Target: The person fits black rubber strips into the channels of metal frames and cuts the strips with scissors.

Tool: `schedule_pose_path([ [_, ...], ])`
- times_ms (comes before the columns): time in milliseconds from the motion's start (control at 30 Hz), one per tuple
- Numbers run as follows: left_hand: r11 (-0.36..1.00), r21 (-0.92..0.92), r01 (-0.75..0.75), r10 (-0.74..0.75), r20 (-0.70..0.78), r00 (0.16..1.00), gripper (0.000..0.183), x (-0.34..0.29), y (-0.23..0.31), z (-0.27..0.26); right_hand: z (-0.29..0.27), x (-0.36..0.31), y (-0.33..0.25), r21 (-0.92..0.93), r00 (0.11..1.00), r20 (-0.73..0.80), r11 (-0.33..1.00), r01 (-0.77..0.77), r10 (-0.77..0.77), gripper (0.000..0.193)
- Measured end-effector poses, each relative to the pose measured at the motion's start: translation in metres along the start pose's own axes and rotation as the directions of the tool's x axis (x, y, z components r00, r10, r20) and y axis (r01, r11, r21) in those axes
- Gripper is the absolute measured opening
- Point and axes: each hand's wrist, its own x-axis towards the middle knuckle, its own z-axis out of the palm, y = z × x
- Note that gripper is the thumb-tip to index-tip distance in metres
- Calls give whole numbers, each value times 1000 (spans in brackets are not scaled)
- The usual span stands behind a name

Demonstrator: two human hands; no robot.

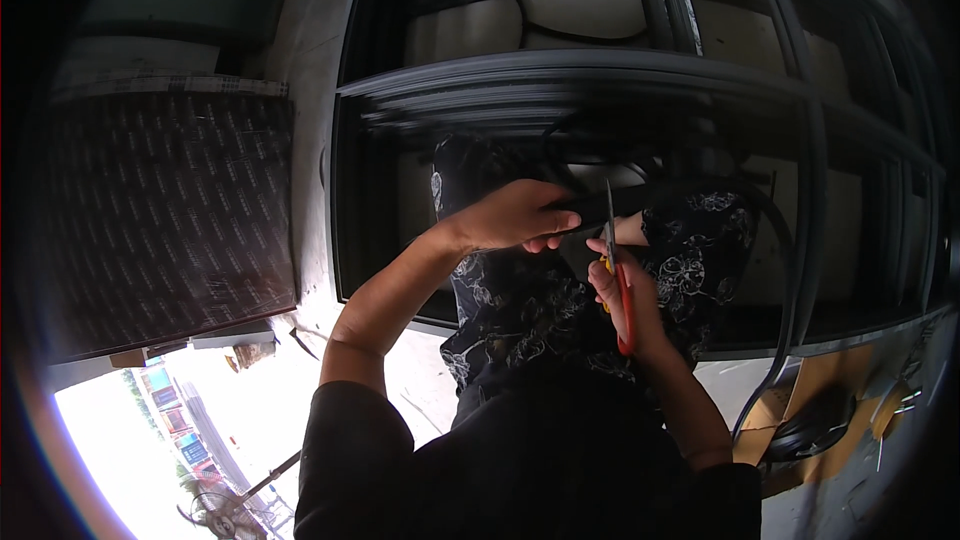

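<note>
My left hand (515,215) pinches a black flexible strip (592,208), apparently rubber, above my lap. Closed round the handles of a pair of scissors (626,315), red-orange and yellow, is my right hand (640,300). The scissor blades point away from me and cross the strip just right of my left fingers. Whether the strip lies between the blades or behind them I cannot tell. From there the strip runs right, bends over my knee and hangs down toward a cardboard box (840,380). My patterned dark trousers (530,300) lie under both hands.
Dark metal frames (570,65) with crossbars are stacked around my legs and stretch far right. A coil of black strip (812,425) sits in the box at the lower right. Left stands a large dark printed panel or carton (170,220). A fan (215,512) is at the lower left.
</note>
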Motion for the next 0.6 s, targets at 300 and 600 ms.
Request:
schedule_pose_path([
  [300,999,34,3,-3,-13,1000,29,1,-2,3,1,6,26,-4,986,-65,988,155,-155,47],
  [600,997,77,3,-4,3,1000,29,2,-3,4,1,-2,11,-199,983,-119,973,116,-142,34],
])
